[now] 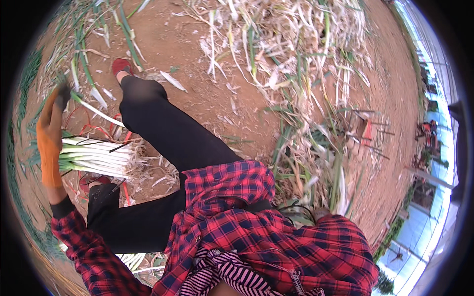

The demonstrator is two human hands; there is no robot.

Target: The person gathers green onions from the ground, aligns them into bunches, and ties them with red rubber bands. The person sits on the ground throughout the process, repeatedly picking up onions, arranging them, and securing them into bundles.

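My left hand [52,118], in an orange glove with dark-coated fingers, reaches out at the far left. Its fingers meet the green end of a long green onion [98,111], whose white stalk runs towards my knee; whether they grip it is unclear. Just right of my wrist lies a bundle of long green onions [98,157], white stalks side by side and roots pointing right. Thin dark metal rods [118,147] stand about the bundle. Red twine [126,192] runs beneath it. My right hand is out of view, beyond the plaid sleeve [333,251].
Loose green onions [83,63] lie on the soil past my foot. A big heap of peeled onion skins and leaves [296,40] spreads ahead and right. An overturned small frame with metal legs [364,133] lies beside it. More white stalks [133,261] show below my thigh.
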